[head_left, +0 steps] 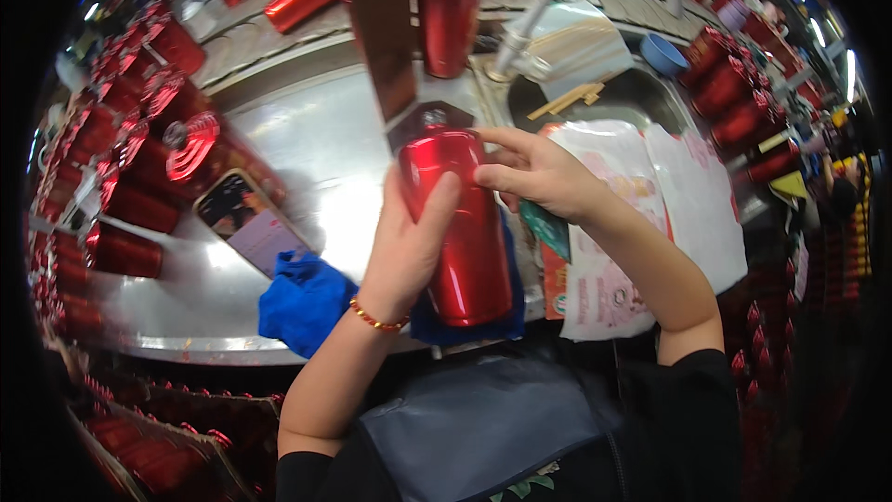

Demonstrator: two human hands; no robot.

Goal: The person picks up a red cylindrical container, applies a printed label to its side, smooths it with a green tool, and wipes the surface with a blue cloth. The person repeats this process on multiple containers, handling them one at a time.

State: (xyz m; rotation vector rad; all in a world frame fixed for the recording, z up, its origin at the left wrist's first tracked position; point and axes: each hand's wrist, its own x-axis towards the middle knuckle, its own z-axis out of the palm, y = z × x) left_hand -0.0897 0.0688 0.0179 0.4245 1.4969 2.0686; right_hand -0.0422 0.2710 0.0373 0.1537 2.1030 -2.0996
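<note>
A shiny red metallic bottle [465,251] with a small knob at its far end lies in front of me, its base toward my body. My left hand [405,240] is closed around its left side, the thumb laid across the top. At the bottle's far right shoulder, my right hand [534,172] has its bent index finger and thumb against the surface. Under the bottle's near end is a dark blue cloth [423,325]. A dark green piece [546,228] shows below my right hand; whether the hand touches it I cannot tell.
A brown upright post [383,28] stands just beyond the bottle. Left on the metal counter [316,121] are a phone [249,218], a bright blue cloth [307,302] and many red bottles [190,144]. Printed white sheets [613,223] lie right, before a sink with a grey faucet [525,37].
</note>
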